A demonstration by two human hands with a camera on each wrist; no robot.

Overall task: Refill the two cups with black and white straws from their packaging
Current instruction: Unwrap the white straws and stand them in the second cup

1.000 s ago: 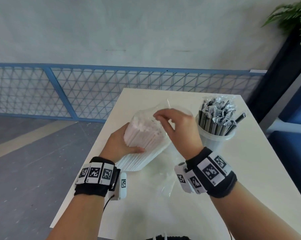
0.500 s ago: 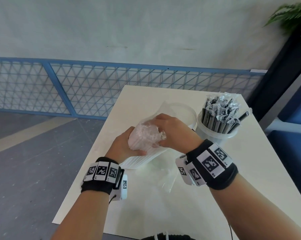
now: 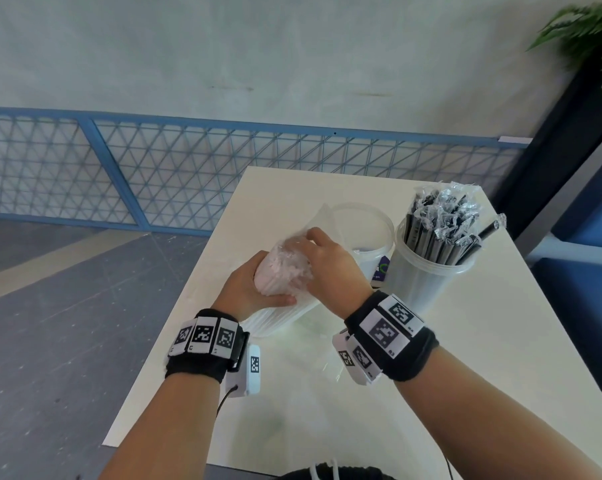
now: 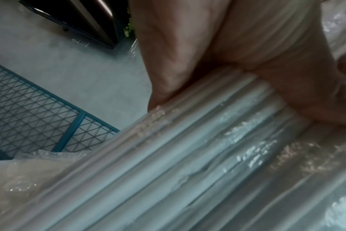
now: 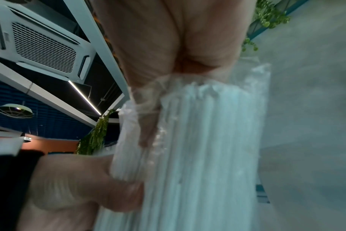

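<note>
A bundle of white straws in a clear plastic bag stands tilted on the white table, its lower end on the tabletop. My left hand grips its side, thumb in front. My right hand curls over the bundle's top end, crumpled plastic under its fingers. The left wrist view shows the wrapped straws under my palm. Seen from the right wrist, the straws hang below my fingers. Behind stands an empty clear cup. To its right, a cup holds wrapped black straws.
A loose clear plastic sheet lies on the table in front of the bundle. The table's left edge drops to a grey floor. A blue mesh fence runs behind, and a plant hangs at the upper right.
My right hand came down from pinching the bag's top edge and now closes over the straws' upper end. The left hand kept its hold on the bundle's side.
</note>
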